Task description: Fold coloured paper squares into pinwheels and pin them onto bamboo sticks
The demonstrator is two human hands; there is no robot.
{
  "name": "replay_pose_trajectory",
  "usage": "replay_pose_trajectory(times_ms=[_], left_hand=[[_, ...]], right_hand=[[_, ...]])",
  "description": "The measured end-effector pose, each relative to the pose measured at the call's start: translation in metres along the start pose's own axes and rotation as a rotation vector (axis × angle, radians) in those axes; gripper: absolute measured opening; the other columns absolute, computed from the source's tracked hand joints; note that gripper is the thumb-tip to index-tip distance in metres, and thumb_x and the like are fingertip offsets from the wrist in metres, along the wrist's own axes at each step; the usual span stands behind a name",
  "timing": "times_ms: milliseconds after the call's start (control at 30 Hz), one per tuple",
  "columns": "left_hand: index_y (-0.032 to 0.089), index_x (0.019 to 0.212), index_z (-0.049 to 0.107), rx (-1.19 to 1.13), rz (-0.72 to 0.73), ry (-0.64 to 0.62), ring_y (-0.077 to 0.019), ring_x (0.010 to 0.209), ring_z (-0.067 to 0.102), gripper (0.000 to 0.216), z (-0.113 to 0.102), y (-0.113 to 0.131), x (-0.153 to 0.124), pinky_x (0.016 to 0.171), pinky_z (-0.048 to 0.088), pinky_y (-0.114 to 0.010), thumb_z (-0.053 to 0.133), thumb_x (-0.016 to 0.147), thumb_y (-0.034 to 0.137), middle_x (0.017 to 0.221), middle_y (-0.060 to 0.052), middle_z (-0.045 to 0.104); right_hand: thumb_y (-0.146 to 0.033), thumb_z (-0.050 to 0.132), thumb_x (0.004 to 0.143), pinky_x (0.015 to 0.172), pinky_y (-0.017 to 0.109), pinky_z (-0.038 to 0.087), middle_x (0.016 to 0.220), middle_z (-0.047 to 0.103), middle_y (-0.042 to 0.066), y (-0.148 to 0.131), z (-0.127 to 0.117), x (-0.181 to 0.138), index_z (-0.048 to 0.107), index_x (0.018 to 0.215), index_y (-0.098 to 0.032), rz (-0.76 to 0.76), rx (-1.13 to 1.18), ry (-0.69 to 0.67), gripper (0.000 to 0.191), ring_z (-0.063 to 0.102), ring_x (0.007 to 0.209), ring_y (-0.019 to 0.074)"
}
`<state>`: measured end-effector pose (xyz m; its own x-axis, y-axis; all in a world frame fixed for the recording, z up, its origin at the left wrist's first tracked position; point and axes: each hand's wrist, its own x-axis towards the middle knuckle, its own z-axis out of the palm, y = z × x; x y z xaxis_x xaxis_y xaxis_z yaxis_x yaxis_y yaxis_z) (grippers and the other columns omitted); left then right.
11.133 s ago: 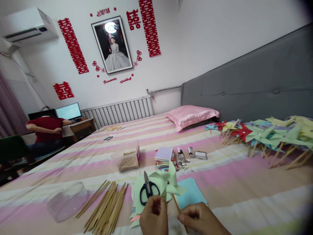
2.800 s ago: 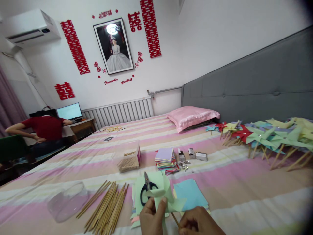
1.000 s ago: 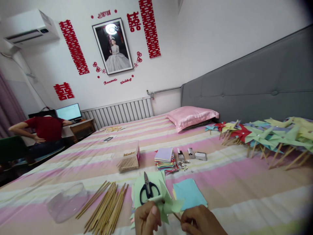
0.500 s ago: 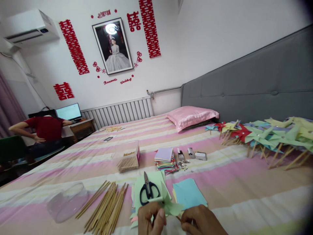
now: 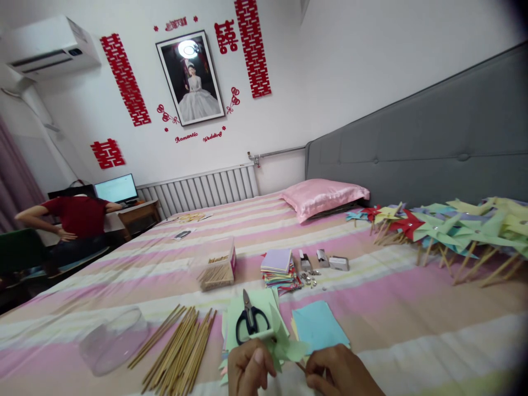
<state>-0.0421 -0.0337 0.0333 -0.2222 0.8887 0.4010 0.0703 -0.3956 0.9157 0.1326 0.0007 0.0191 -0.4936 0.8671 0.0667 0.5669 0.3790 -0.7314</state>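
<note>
A light green paper pinwheel (image 5: 291, 350) is between my hands at the bottom centre, with its folded blades facing partly away. My left hand (image 5: 251, 367) is closed at the pinwheel's left side, thumb and fingers pinched on its paper; the exact grip is partly hidden. My right hand (image 5: 342, 369) is closed around the thin wooden stick (image 5: 302, 366) that runs to the pinwheel. Dark-handled scissors (image 5: 252, 322) lie on a stack of green paper (image 5: 236, 302) just beyond my left hand. Blue paper squares (image 5: 319, 325) lie beyond my right hand.
Loose sticks (image 5: 181, 352) and a clear plastic container (image 5: 113, 341) lie at left. Farther off are a box of toothpick-like sticks (image 5: 218, 269), coloured paper (image 5: 276, 261) and small pins (image 5: 309, 279). Finished pinwheels (image 5: 441, 228) crowd the right. A person (image 5: 80, 217) sits at a desk.
My left hand has shifted slightly left and its fingers have turned a little at the pinwheel. My right hand has stayed nearly still on the stick.
</note>
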Motion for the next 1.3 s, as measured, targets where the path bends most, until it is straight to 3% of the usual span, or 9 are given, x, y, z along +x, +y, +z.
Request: replay_pose_trajectory(times_ms=[100, 200, 267, 367, 533, 700, 833, 1000, 1300], left_hand=[[0.019, 0.041, 0.059, 0.030, 0.014, 0.010, -0.0110, 0.037, 0.030, 0.043, 0.001, 0.001, 0.001, 0.062, 0.035, -0.030, 0.048, 0.074, 0.046, 0.033, 0.005, 0.036], [0.021, 0.037, 0.057, 0.119, 0.064, 0.068, -0.0101, 0.035, 0.028, 0.046, 0.003, 0.003, 0.003, 0.090, 0.030, -0.037, 0.047, 0.076, 0.044, 0.033, 0.007, 0.034], [0.022, 0.036, 0.055, 0.172, 0.071, 0.138, -0.0105, 0.036, 0.028, 0.047, 0.004, 0.003, 0.003, 0.093, 0.031, -0.038, 0.047, 0.077, 0.044, 0.034, 0.008, 0.032], [0.021, 0.037, 0.051, 0.232, 0.045, 0.212, -0.0106, 0.037, 0.029, 0.048, 0.005, 0.003, 0.003, 0.088, 0.034, -0.036, 0.047, 0.078, 0.045, 0.036, 0.008, 0.032], [0.020, 0.039, 0.046, 0.342, -0.049, 0.234, -0.0128, 0.043, 0.033, 0.047, 0.006, 0.010, 0.003, 0.049, 0.028, -0.027, 0.048, 0.076, 0.051, 0.041, 0.006, 0.031], [0.019, 0.038, 0.045, 0.499, -0.098, 0.211, -0.0116, 0.041, 0.033, 0.047, 0.006, 0.000, 0.007, 0.047, 0.024, -0.025, 0.053, 0.072, 0.050, 0.038, 0.006, 0.031], [0.016, 0.044, 0.056, 0.471, -0.238, -0.010, -0.0139, 0.044, 0.043, 0.043, 0.018, -0.032, 0.003, 0.047, 0.028, -0.024, 0.052, 0.070, 0.049, 0.041, 0.000, 0.049], [0.011, 0.057, 0.070, 0.395, -0.264, -0.156, -0.0087, 0.038, 0.031, 0.031, 0.046, -0.063, -0.009, 0.041, 0.019, -0.023, 0.058, 0.060, 0.039, 0.047, -0.005, 0.060], [0.011, 0.056, 0.069, 0.271, -0.283, -0.172, -0.0115, 0.043, 0.038, 0.030, 0.050, -0.075, -0.010, 0.044, 0.024, -0.024, 0.058, 0.060, 0.039, 0.049, -0.006, 0.061]], right_hand=[[-0.017, 0.055, 0.067, 0.057, 0.022, 0.038, 0.068, 0.072, 0.004, 0.003, 0.001, 0.000, 0.073, 0.069, -0.020, 0.017, 0.017, 0.019, 0.019, 0.063, 0.064, 0.0180], [-0.018, 0.056, 0.067, 0.056, 0.022, 0.037, 0.066, 0.071, 0.004, 0.008, 0.004, 0.003, 0.072, 0.067, -0.019, 0.022, 0.048, 0.055, 0.017, 0.061, 0.064, 0.0179], [-0.019, 0.055, 0.067, 0.053, 0.021, 0.037, 0.062, 0.069, 0.003, 0.012, 0.006, 0.005, 0.070, 0.064, -0.017, 0.038, 0.151, 0.071, 0.016, 0.060, 0.060, 0.0165], [-0.025, 0.053, 0.070, 0.047, 0.019, 0.036, 0.051, 0.060, 0.001, 0.017, 0.009, 0.011, 0.063, 0.060, -0.014, 0.081, 0.430, 0.045, 0.018, 0.054, 0.046, 0.0120], [-0.044, 0.057, 0.072, 0.041, 0.017, 0.029, 0.044, 0.051, -0.004, 0.021, 0.010, 0.015, 0.058, 0.061, -0.012, 0.097, 0.726, -0.004, 0.034, 0.045, 0.038, 0.0070], [-0.052, 0.059, 0.070, 0.039, 0.016, 0.025, 0.058, 0.060, 0.001, 0.020, 0.006, 0.015, 0.060, 0.066, -0.011, 0.141, 0.792, 0.020, 0.041, 0.047, 0.041, 0.0061], [-0.052, 0.060, 0.068, 0.040, 0.017, 0.027, 0.061, 0.062, 0.002, 0.018, 0.002, 0.016, 0.063, 0.065, -0.011, 0.131, 0.805, 0.097, 0.041, 0.048, 0.043, 0.0068], [-0.049, 0.064, 0.066, 0.042, 0.018, 0.030, 0.051, 0.052, -0.002, 0.016, -0.002, 0.017, 0.060, 0.062, -0.012, 0.113, 0.836, 0.136, 0.038, 0.044, 0.044, 0.0074], [-0.044, 0.063, 0.070, 0.044, 0.019, 0.032, 0.051, 0.051, -0.002, 0.015, -0.001, 0.015, 0.063, 0.064, -0.011, 0.049, 0.803, 0.136, 0.034, 0.043, 0.045, 0.0079]])
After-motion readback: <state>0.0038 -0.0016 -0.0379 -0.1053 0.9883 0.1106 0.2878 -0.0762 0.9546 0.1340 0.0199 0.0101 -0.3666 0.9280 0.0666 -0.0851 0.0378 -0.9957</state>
